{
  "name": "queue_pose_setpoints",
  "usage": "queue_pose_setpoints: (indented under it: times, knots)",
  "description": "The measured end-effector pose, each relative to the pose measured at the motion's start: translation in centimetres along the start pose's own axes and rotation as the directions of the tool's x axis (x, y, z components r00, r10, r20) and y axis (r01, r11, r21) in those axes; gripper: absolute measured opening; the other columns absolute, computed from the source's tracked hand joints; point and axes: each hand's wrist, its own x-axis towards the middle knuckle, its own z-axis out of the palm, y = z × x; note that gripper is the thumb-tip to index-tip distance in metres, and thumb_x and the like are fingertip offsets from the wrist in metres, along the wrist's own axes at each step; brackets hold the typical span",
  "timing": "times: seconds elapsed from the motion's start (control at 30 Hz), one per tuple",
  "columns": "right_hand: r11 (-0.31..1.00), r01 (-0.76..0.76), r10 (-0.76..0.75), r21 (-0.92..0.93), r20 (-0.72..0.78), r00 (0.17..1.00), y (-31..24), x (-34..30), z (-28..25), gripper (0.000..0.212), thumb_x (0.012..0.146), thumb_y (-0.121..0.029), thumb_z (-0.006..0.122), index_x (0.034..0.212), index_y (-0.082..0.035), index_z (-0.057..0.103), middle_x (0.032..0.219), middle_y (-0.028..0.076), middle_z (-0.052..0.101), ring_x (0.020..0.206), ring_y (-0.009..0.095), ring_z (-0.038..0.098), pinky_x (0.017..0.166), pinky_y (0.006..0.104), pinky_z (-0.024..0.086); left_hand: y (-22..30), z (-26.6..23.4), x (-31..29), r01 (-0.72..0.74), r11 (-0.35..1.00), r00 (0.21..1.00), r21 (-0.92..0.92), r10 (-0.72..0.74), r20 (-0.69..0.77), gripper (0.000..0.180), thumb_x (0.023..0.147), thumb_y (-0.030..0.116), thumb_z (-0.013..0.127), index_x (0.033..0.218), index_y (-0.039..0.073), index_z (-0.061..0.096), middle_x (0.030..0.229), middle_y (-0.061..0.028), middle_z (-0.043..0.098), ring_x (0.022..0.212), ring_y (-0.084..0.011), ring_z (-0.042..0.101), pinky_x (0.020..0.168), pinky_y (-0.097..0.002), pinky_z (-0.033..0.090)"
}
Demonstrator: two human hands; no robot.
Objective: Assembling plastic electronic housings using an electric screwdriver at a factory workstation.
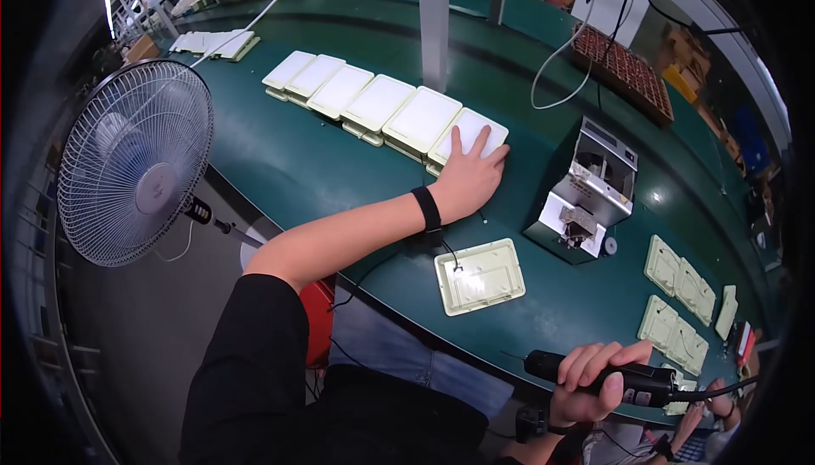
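Observation:
My left hand [469, 178] lies with its fingers spread over the nearest white-faced panel [450, 144], at the right end of a slanting row of several pale green-yellow framed panels [378, 104]. A dark band circles that wrist. My right hand [592, 377] is closed around a black electric screwdriver [543, 365], held level near the bench's front edge. Its thin bit points left and its cable runs off right. Between the hands lies a shallow pale green-yellow housing [480, 278], open side up, with a short dark wire at its upper left.
A metal screw feeder [586, 193] stands right of the row. More pale housings [679, 278] lie at the right, near another person's hands [692, 421]. A standing fan [140, 163] is at the left. A grey post [434, 23] rises behind the row; a brown gridded tray [624, 74] sits far right.

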Motion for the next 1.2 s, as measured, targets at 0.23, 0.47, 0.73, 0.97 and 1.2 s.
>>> queue_pose_setpoints:
  times: [0.23, 0.47, 0.73, 0.97, 1.2]
  knots:
    - [0.999, 0.046, -0.046, 0.001, -0.028, 0.999, 1.1, 0.8, -0.7, 0.031, 0.095, -0.021, 0.066, 0.101, -0.008, 0.039, 0.060, 0.004, 0.043, 0.039, 0.011, 0.037, 0.035, 0.0252, 0.037, -5.6, -0.3, -2.2, -0.037, 0.999, 0.999, -0.012, 0.037, 0.040, 0.048, 0.089, 0.019, 0.067, 0.135, 0.003, 0.066, 0.154, -0.0067, 0.047, 0.150, -0.0372, 0.034, 0.111, -0.0724, 0.034]
    - [0.999, 0.037, -0.037, 0.002, -0.037, 0.999, 1.7, 1.5, -1.6, 0.031, 0.095, -0.022, 0.066, 0.100, -0.007, 0.039, 0.059, 0.004, 0.043, 0.039, 0.011, 0.036, 0.034, 0.0252, 0.036, -12.9, -0.9, -4.9, -0.087, 0.996, 0.994, -0.034, 0.089, 0.067, 0.056, 0.087, 0.017, 0.068, 0.141, 0.004, 0.059, 0.153, -0.0085, 0.047, 0.148, -0.0341, 0.037, 0.116, -0.0661, 0.034]
    - [1.000, 0.017, -0.018, -0.016, -0.059, 0.998, 3.1, 2.4, -1.8, 0.032, 0.095, -0.022, 0.066, 0.100, -0.007, 0.038, 0.058, 0.004, 0.042, 0.038, 0.012, 0.036, 0.034, 0.0252, 0.036, -17.4, -0.7, -8.4, 0.204, 0.978, 0.979, 0.035, -0.204, -0.008, 0.068, 0.088, 0.020, 0.070, 0.150, 0.010, 0.044, 0.152, -0.0128, 0.047, 0.142, -0.0360, 0.042, 0.115, -0.0638, 0.037]
    - [0.995, -0.085, 0.082, 0.060, 0.043, 0.996, 2.4, 3.4, -0.3, 0.029, 0.096, -0.022, 0.071, 0.111, -0.006, 0.053, 0.066, 0.009, 0.050, 0.049, 0.020, 0.046, 0.049, 0.0348, 0.041, -20.4, -0.2, -11.5, 0.434, 0.900, 0.900, 0.031, -0.435, 0.025, 0.066, 0.089, 0.022, 0.071, 0.150, 0.017, 0.046, 0.152, -0.0110, 0.049, 0.141, -0.0458, 0.042, 0.112, -0.0618, 0.042]
    - [0.995, -0.089, 0.088, 0.041, 0.038, 0.995, 3.2, 3.9, 0.8, 0.028, 0.096, -0.020, 0.071, 0.111, -0.006, 0.053, 0.066, 0.009, 0.050, 0.050, 0.020, 0.046, 0.049, 0.0343, 0.041, -23.5, -0.2, -12.5, 0.398, 0.899, 0.916, -0.181, -0.399, 0.033, 0.066, 0.088, 0.023, 0.074, 0.149, 0.018, 0.048, 0.155, -0.0067, 0.049, 0.143, -0.0444, 0.042, 0.106, -0.0511, 0.051]
